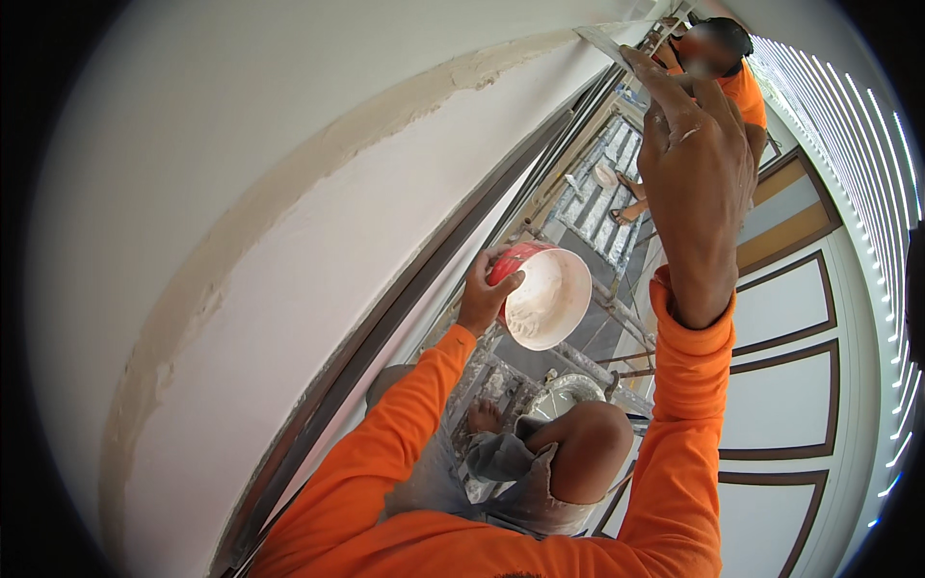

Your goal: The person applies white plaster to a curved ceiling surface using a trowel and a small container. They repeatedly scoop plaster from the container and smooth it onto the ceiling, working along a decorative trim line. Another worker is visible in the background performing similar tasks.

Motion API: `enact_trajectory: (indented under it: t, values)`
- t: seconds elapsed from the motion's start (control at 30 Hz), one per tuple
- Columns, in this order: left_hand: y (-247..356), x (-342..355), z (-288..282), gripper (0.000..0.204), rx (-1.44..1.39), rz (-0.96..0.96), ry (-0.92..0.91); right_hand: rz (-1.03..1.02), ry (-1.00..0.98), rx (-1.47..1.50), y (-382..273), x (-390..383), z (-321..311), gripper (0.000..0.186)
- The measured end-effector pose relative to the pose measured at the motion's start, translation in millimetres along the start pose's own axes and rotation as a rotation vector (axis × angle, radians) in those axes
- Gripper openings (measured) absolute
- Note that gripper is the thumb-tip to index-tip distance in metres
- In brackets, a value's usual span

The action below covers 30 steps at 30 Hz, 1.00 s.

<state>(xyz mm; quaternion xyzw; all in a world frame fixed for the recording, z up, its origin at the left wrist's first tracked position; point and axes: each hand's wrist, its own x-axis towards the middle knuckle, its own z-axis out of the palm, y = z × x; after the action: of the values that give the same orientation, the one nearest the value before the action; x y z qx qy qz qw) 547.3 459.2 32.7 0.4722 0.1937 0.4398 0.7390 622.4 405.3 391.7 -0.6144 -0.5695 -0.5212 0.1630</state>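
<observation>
My left hand [479, 297] grips the side of a round tub [575, 313], red outside and white inside, tilted so its opening faces me. White paste [530, 313] coats its bottom and inner wall. My raised right hand [689, 144], smeared with white, is closed around a putty knife, its handle hidden by the fingers. The thin flat blade [602, 43] reaches toward the far end of a rough beige strip of filler [318, 159] on the pale wall [260, 289]. Whether the blade touches the wall I cannot tell.
A dark rail [385, 299] runs along the wall's lower edge. Paint-spattered scaffold planks [602, 183] lie below, where a co-worker in an orange top [747, 93] stays at the far end. A messy bucket [568, 393] stands by my bent knee. Brown-framed white panels [780, 400] line the right.
</observation>
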Motion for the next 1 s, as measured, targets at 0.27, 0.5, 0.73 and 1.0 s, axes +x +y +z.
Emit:
enact_trajectory:
  t: [0.27, 0.5, 0.73, 1.0]
  values:
    - [-4.2, 0.8, -4.3, 0.067, 0.034, 0.013, -0.007, 0.069, -0.09, 0.014, 12.9, 5.2, -4.4, 0.04]
    - [1.6, -0.4, 0.7, 0.065, -0.015, -0.02, -0.007, 0.044, -0.064, 0.11, 24.6, 3.1, 23.8, 0.037]
    - [1.6, -1.5, 0.7, 0.065, 0.034, 0.02, 0.022, 0.328, -0.27, 0.37, 47.4, -40.6, -21.1, 0.026]
    - [6.1, -0.3, -4.4, 0.063, -0.044, -0.01, 0.0, 0.246, -1.32, 0.607, 46.4, -186.9, 15.5, 0.024]
